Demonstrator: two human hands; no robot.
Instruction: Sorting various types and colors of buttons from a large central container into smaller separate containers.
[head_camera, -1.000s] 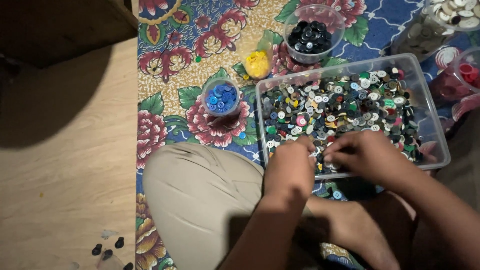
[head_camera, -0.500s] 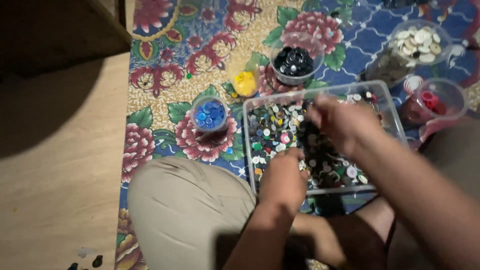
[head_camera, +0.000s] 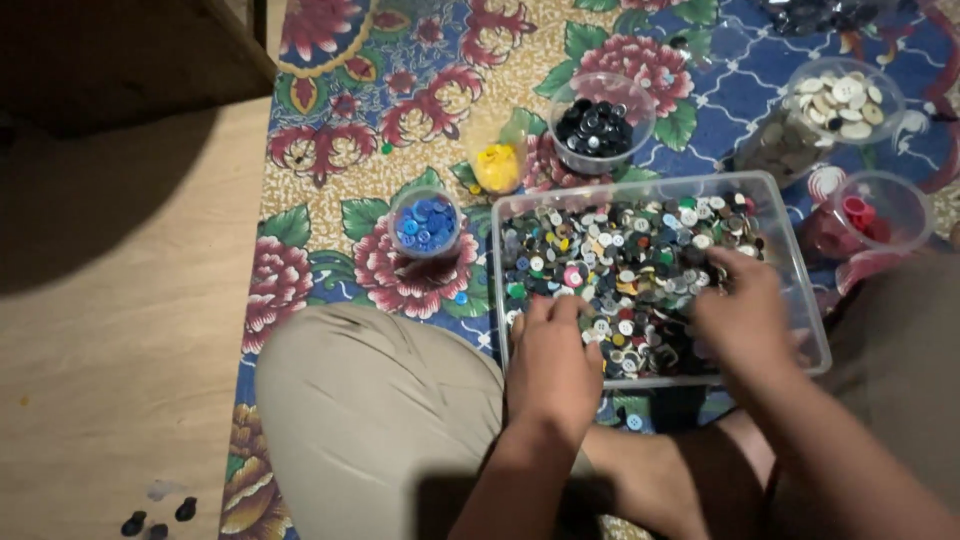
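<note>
Clear plastic bin (head_camera: 800, 300) w/ mixed buttons (head_camera: 620, 250); both hands (head_camera: 650, 345) loosely curled, grip unclear.

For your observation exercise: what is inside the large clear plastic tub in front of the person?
The clear tub holds a dense heap of mixed buttons in many colours. The left hand and right hand rest in it, covering the buttons beneath them; the tub's bottom is hidden.
</note>
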